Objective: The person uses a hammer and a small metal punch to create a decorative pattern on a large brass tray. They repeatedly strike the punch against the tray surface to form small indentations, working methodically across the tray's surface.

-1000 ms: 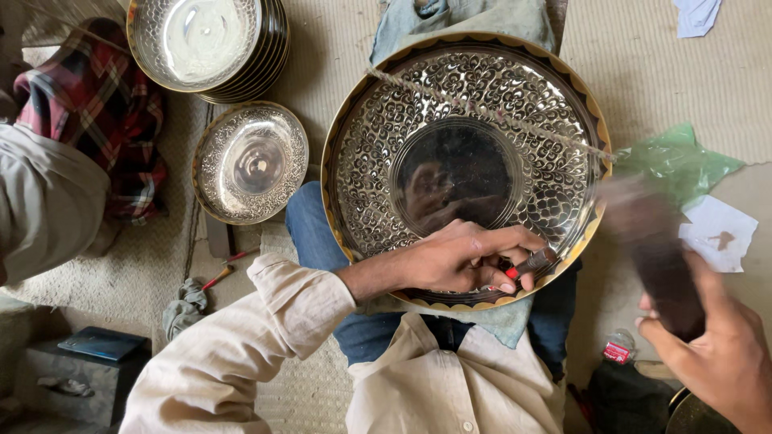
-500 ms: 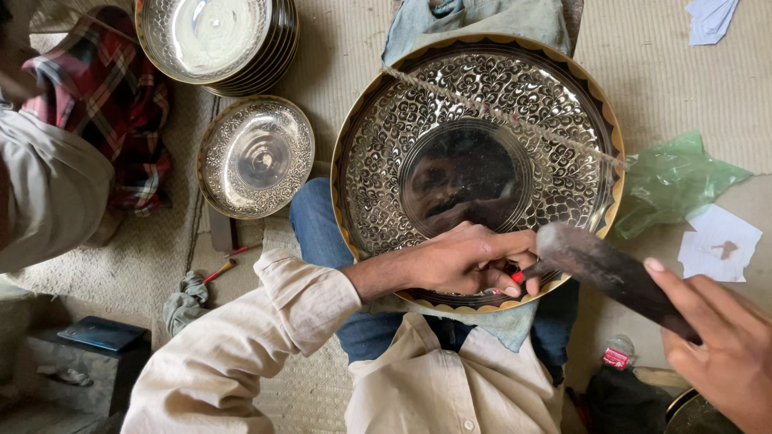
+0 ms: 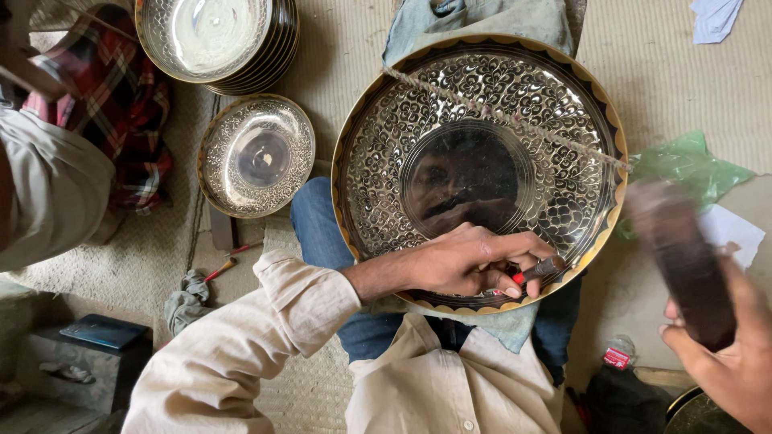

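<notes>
gripping chisel (image 3: 540, 269), mallet (image 3: 683, 261) raised

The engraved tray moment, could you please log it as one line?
left hand: presses chisel on engraved tray | right hand: holds dark mallet raised

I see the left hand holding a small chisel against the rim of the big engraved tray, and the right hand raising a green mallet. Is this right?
One detail is wrong: the mallet in the right hand is dark brown, not green, as the head view shows. The left hand does hold a small chisel against the rim of the big engraved tray.
</notes>
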